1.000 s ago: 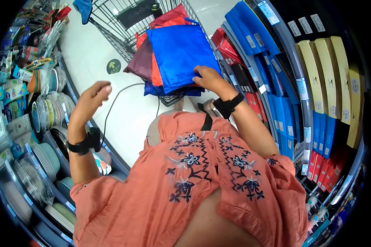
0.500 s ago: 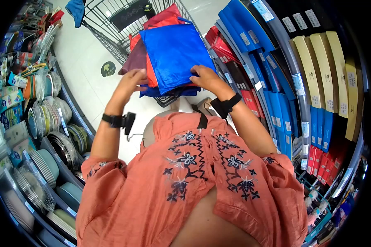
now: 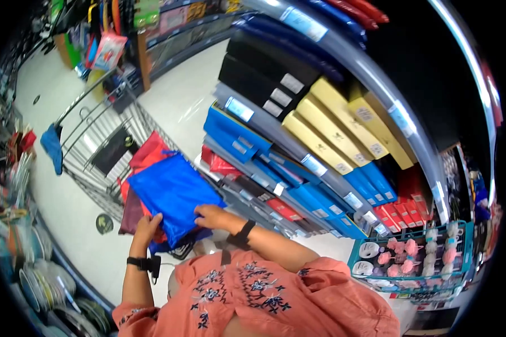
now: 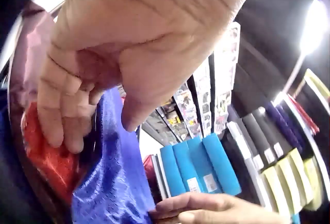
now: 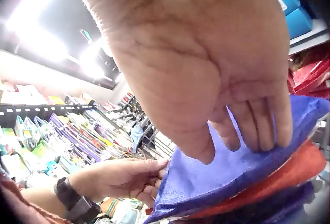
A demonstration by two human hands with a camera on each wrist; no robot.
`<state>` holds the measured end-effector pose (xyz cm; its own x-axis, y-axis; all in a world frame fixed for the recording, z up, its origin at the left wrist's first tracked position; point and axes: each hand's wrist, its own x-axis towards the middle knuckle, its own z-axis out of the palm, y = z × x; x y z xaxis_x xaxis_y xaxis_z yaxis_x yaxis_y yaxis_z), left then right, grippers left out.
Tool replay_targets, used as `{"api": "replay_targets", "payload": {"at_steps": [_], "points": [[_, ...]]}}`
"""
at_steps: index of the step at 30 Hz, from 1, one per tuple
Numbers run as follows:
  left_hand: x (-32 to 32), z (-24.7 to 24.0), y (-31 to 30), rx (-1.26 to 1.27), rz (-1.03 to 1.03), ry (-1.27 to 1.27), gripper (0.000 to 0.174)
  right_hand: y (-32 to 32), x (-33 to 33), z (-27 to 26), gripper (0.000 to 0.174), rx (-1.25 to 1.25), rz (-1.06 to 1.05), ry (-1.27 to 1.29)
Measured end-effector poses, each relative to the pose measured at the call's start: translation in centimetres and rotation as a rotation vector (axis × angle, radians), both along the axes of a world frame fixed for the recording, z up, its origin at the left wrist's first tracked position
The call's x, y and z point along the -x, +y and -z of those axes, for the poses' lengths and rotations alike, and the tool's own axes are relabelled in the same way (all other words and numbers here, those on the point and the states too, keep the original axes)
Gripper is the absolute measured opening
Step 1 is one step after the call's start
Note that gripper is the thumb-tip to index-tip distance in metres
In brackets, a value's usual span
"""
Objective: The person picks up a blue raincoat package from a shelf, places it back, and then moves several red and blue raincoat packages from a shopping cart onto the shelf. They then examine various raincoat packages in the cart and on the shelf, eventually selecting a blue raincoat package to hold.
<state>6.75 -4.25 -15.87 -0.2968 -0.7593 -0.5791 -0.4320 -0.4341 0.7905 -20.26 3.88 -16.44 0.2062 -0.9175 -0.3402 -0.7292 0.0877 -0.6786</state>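
A shiny blue bag (image 3: 171,194) lies on top of red and maroon bags (image 3: 130,213) at the near end of a shopping cart (image 3: 104,146). At its left edge is my left hand (image 3: 147,227); in the left wrist view that hand's fingers (image 4: 69,136) hang over the red bag (image 4: 49,157), the thumb beside the blue one. My right hand (image 3: 212,216) is at the blue bag's right side, its loosely bent fingers (image 5: 258,126) against the top surface in the right wrist view. Neither hand visibly grips the bag.
Shelves with blue, black and cream boxes (image 3: 320,143) run along the right. A teal basket (image 3: 351,258) with pink items stands at the lower right. Wrapped dishes (image 3: 48,286) fill the left shelf. A blue cloth (image 3: 52,147) hangs on the cart.
The head view has turned to the right, bringing the teal basket into view. My left hand has come in from the left to the bags; my right hand stays by the blue bag.
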Motion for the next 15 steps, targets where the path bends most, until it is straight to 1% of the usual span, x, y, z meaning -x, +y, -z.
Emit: {"api": "replay_targets", "payload": {"at_steps": [2,4,5,7,8,9,12,15], "points": [[-0.2,0.7,-0.3,0.108,0.052,-0.090,0.050,-0.2,-0.3,-1.7,0.039,-0.108,0.026,-0.020],[-1.1,5.5,-1.0,0.277,0.082,-0.199,0.051,0.0,-0.3,0.5,0.041,0.021,-0.016,0.030],[-0.8,5.3,-1.2,0.359,0.088,-0.175,0.052,-0.1,-0.2,0.3,0.041,0.019,-0.024,0.032],[-0.1,1.1,-1.1,0.046,0.006,-0.085,0.054,0.0,-0.4,0.3,0.042,-0.034,-0.015,0.025],[0.3,-0.2,-1.2,-0.114,-0.032,-0.046,0.055,-0.2,-0.2,0.2,0.042,-0.037,-0.017,0.040],[0.6,-0.8,-1.2,-0.137,-0.064,-0.030,0.053,-0.3,-0.3,0.0,0.042,-0.043,-0.020,0.050],[1.1,-2.6,-0.7,-0.147,-0.075,0.043,0.052,0.0,-0.8,-0.3,0.043,-0.041,-0.025,0.055],[0.7,-0.4,-1.6,-0.201,-0.023,0.070,0.048,-0.3,-0.9,-0.8,0.043,-0.054,-0.026,0.079]]}}
